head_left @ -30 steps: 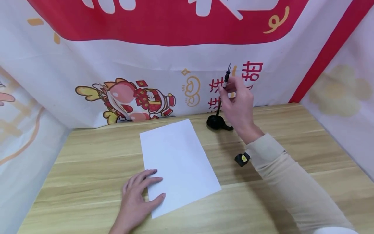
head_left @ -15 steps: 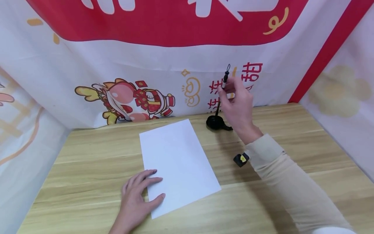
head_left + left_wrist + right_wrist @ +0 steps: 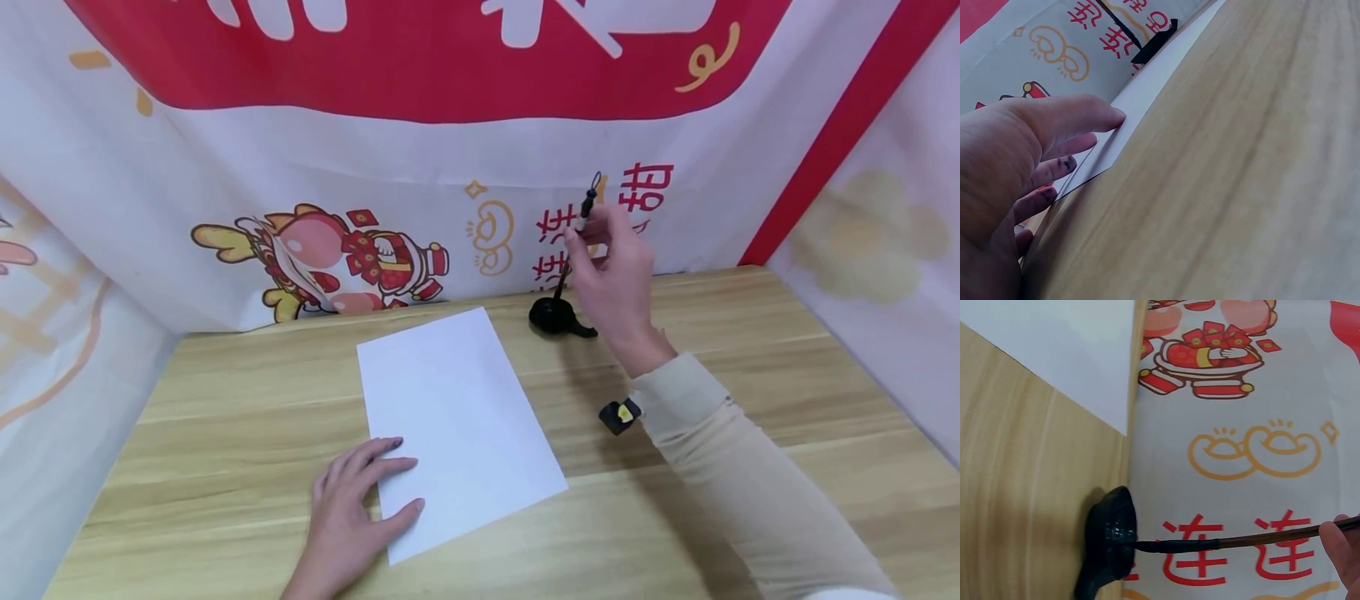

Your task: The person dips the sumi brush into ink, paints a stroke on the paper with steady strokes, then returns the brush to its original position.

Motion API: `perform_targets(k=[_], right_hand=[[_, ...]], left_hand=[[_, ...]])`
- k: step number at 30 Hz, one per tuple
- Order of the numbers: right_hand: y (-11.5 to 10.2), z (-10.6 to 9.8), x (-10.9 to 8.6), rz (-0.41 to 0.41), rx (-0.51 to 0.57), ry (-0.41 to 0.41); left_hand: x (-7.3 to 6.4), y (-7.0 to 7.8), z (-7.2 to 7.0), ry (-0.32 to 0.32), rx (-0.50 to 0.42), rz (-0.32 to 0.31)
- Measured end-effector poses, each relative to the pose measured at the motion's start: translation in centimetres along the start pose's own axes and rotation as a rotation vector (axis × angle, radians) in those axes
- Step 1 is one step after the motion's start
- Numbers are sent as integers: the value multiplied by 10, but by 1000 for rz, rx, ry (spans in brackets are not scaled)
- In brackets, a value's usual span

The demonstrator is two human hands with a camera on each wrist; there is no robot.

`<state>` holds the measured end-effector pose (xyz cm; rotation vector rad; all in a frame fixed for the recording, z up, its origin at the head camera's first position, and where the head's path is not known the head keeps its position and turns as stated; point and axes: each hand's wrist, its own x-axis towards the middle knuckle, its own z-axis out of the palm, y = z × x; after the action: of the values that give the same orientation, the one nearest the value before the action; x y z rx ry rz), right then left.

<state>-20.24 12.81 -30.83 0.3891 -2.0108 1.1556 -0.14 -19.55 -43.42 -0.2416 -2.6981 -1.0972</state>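
Note:
My right hand point(image 3: 617, 275) pinches a writing brush point(image 3: 1266, 538) near its upper end, where a hanging loop sticks out above the fingers. The brush points down, its dark bristle tip at the mouth of a small black ink dish point(image 3: 552, 317) with a curved handle. In the right wrist view the ink dish point(image 3: 1112, 534) shows from the side, bristles at its rim. My left hand point(image 3: 352, 504) rests with spread fingers on the lower left edge of a blank white sheet of paper point(image 3: 457, 408). Dark smudges mark some left fingers point(image 3: 1060, 169).
A wooden table point(image 3: 247, 417) carries everything. Behind it hangs a white and red printed cloth point(image 3: 405, 158) with cartoon figures and red characters, close behind the ink dish. A small black device with a yellow mark point(image 3: 620, 414) sits by the right cuff.
The top of the brush has tipped slightly to the right and down with my right hand, its tip staying at the ink dish. My left hand and the paper keep their place.

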Motion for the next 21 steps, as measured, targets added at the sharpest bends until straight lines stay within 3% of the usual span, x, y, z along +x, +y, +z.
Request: perform_targets(k=[14, 21], right_hand=[[-3, -6, 1, -6, -14, 24], [-8, -11, 1, 34, 1, 45]], left_hand=[[0, 1, -1, -24, -10, -19], [0, 0, -1, -22, -11, -19]])
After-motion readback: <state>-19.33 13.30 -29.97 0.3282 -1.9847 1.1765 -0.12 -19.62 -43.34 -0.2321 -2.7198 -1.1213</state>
